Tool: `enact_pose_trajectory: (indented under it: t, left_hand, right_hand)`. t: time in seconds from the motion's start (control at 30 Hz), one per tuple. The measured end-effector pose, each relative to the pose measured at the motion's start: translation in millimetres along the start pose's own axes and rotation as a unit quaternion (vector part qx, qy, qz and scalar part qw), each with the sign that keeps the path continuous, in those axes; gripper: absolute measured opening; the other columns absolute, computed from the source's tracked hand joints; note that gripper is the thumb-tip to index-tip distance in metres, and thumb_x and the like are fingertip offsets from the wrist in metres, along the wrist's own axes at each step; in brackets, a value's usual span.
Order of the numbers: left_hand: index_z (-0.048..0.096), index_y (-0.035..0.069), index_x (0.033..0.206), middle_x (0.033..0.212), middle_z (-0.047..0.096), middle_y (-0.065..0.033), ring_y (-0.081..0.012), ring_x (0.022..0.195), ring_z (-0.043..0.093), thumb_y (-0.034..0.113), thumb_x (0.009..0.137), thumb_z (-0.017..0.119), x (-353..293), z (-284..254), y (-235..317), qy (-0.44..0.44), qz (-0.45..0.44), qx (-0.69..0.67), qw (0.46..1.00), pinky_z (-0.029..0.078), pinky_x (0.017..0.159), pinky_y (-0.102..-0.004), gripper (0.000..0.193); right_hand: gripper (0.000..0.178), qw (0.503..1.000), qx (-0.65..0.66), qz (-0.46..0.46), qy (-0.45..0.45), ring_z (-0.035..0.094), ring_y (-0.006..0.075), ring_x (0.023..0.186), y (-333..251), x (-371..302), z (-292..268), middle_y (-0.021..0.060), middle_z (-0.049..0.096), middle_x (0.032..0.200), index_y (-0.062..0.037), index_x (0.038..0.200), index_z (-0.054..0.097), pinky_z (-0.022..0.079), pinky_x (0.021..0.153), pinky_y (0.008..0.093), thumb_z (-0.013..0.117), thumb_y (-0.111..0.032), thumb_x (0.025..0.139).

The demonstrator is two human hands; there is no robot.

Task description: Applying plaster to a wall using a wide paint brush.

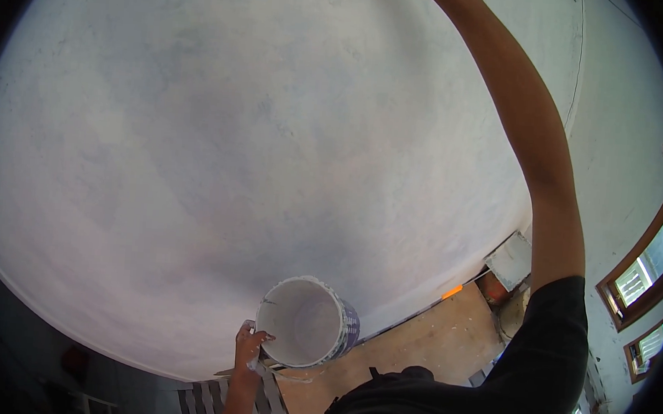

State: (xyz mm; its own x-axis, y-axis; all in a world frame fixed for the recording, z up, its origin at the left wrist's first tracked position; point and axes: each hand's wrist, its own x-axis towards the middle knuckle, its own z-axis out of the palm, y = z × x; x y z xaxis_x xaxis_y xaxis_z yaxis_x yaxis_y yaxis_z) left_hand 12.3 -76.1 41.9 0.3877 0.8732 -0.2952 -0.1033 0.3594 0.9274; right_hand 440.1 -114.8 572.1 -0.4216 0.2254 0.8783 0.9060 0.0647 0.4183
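Observation:
My left hand (249, 347) is closed on the rim of a round plastic paint bucket (306, 322), thumb and fingers pinching its left edge. Whitish residue coats the bucket's inside, and its outer side shows blue-purple print. A thin handle hangs below the rim. Pale smears of paint mark my fingers and wrist. My right arm (532, 136) stretches up along the right side to the top edge, where the hand passes out of the picture. Filling most of the view is a large whitish wall (274, 141) with patchy grey and pinkish tones.
A tan surface (414, 343) lies below, beside patterned grey tiles (244, 405). Near the wall's base are an orange strip (452, 292), a pale board (511, 259) and a reddish-brown container (493, 287). Wood-framed windows (638, 278) sit in the right-hand wall. Dark clutter occupies the lower left.

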Motion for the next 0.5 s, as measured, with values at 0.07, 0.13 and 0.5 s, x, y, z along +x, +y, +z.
enact_pose_trajectory:
  t: [0.07,0.13,0.5]
  left_hand:
    - [0.052,0.001,0.092,0.078,0.062,-0.014,-0.0253,0.068,0.063,0.004,0.069,0.055,6,-5,-5,0.0,0.0,0.031,1.0,0.054,0.064,-0.0355,0.024]
    - [0.052,0.001,0.092,0.079,0.062,-0.0139,-0.025,0.069,0.063,0.003,0.069,0.056,5,-6,-11,-0.006,-0.002,0.018,1.0,0.054,0.065,-0.0349,0.024]
    - [0.051,0.002,0.088,0.076,0.062,-0.0129,-0.0241,0.066,0.063,-0.002,0.066,0.055,-5,8,7,0.023,-0.019,0.004,1.0,0.053,0.063,-0.0349,0.023]
  right_hand:
    - [0.026,0.996,0.081,-0.032,0.022,0.069,0.0248,0.096,4,16,-4,0.0124,0.069,0.111,-0.0058,0.109,0.07,0.054,0.087,0.0357,0.067,-0.013,0.083]
    - [0.027,0.998,0.031,-0.047,0.031,0.069,0.0256,0.096,11,12,5,0.0126,0.069,0.112,-0.006,0.109,0.07,0.054,0.087,0.0353,0.067,-0.013,0.083]
    - [0.035,0.974,0.05,-0.091,-0.2,0.07,0.0245,0.09,-36,-151,12,0.0107,0.071,0.106,-0.013,0.116,0.069,0.057,0.08,0.0349,0.073,-0.01,0.081]
